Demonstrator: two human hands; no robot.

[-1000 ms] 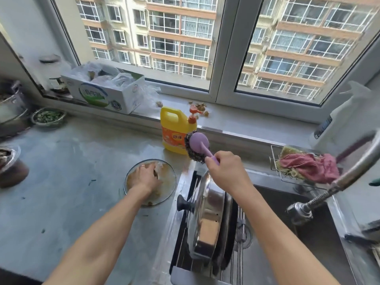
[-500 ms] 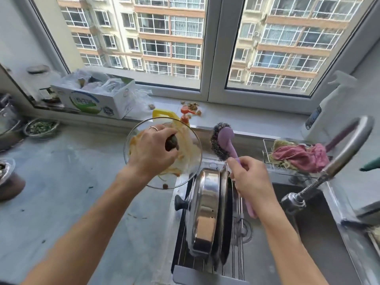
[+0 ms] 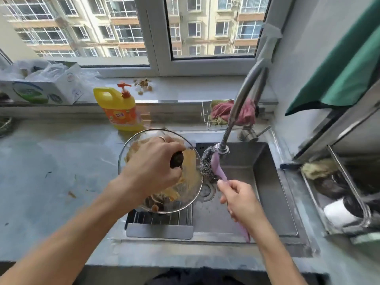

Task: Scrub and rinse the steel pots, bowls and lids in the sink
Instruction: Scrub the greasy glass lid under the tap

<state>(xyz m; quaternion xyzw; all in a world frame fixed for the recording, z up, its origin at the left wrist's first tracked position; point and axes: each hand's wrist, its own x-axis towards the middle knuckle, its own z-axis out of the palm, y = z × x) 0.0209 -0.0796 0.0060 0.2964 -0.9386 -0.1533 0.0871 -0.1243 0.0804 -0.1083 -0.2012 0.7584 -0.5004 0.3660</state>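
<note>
yellow detergent bottle [image 3: 121,109] with orange label (lettering too blurred to read), printed carton [image 3: 41,90] likewise unreadable

- Grey stone counter [image 3: 51,161], wet-looking, flecked with small green and brown scraps.
- Steel sink [image 3: 265,182] sunk into its right part.
- Yellow detergent bottle [image 3: 119,110] with an orange pump, upright at the back edge.
- At the far left edge, perhaps a dish of greens [image 3: 5,126], mostly cut off.
- Wire rack [image 3: 207,120] behind the sink, holding a pink cloth [image 3: 222,110].
</note>
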